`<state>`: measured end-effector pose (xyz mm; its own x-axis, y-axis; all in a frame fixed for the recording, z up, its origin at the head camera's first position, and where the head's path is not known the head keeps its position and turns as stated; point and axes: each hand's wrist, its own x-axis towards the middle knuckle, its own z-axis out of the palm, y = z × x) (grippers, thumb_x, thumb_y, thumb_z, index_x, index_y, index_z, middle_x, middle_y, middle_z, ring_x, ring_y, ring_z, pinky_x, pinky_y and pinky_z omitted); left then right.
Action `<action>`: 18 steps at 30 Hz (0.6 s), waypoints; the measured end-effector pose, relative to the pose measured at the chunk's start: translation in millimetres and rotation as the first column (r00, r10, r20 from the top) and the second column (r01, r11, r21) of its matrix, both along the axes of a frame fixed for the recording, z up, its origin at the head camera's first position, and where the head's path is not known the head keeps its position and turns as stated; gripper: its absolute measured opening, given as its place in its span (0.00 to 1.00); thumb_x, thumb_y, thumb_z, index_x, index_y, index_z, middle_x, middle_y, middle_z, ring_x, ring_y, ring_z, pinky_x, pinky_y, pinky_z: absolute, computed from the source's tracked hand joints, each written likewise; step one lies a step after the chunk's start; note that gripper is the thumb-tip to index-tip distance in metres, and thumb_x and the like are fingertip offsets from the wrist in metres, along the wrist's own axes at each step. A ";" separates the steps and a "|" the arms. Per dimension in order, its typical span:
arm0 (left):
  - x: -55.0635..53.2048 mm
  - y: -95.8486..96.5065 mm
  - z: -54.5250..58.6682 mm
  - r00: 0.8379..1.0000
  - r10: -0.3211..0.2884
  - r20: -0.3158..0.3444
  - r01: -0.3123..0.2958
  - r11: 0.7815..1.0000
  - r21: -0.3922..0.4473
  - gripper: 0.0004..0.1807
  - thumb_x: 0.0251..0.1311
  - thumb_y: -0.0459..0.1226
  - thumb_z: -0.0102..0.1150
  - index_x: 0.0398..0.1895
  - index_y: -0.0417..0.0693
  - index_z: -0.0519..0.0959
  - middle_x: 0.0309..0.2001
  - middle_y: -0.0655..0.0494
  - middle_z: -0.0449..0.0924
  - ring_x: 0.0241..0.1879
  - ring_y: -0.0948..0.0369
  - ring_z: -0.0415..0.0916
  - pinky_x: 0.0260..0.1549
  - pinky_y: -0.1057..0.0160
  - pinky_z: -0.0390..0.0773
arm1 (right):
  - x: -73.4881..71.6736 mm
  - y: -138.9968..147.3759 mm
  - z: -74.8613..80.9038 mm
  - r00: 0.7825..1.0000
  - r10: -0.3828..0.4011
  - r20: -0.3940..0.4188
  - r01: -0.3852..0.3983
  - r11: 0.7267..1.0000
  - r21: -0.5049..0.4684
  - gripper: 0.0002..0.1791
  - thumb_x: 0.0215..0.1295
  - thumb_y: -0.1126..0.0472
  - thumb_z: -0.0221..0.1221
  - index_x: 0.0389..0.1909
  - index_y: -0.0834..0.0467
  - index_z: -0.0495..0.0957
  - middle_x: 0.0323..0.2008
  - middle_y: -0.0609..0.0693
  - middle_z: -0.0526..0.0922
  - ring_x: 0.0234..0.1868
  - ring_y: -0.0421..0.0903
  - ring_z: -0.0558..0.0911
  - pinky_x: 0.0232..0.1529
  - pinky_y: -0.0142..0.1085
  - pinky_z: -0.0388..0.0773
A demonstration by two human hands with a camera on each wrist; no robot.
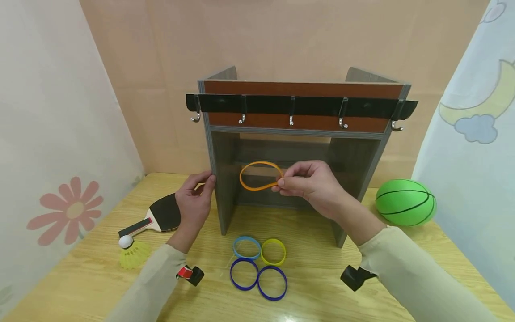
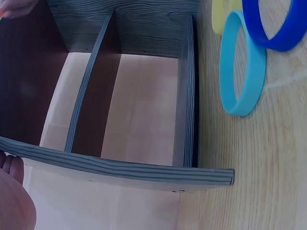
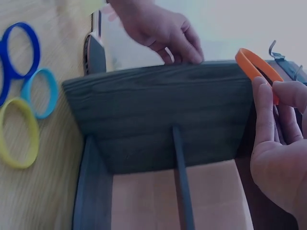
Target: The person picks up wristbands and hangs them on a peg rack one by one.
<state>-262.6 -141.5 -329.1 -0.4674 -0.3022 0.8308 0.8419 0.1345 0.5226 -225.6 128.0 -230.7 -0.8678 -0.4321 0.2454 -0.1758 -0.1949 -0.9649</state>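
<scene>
L hand (image 1: 195, 201) hides pt of paddle (image 1: 165, 213) nr L edge of table (image 1: 314, 277); R hand (image 1: 311, 183) covers one end of orange band (image 3: 250, 61). Table's front edge falls outside head view; L wrist cam crops a dark blue band (image 2: 280, 45) & yellow band (image 2: 218, 17).

Right hand (image 1: 311, 183) pinches orange band (image 1: 261, 162) in front of shelf (image 1: 301, 89); left hand (image 1: 195, 199) touches side panel (image 1: 224, 179).
</scene>
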 end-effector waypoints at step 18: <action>10.5 3.3 11.2 1.000 -0.004 -0.010 0.003 0.999 -0.053 0.05 0.55 0.18 0.58 0.35 0.22 0.78 0.30 0.36 0.77 0.33 0.65 0.77 0.34 0.71 0.80 | -2.8 -77.9 39.2 0.999 0.046 -0.015 -0.049 0.972 -0.228 0.09 0.61 0.77 0.57 0.26 0.63 0.81 0.32 0.59 0.81 0.36 0.52 0.84 0.45 0.41 0.79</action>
<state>-252.1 -138.2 -317.9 -0.4602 -0.2558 0.8501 0.8475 0.1588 0.5066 -228.4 50.1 -191.5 -0.8448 -0.4042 0.3507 -0.1701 -0.4185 -0.8922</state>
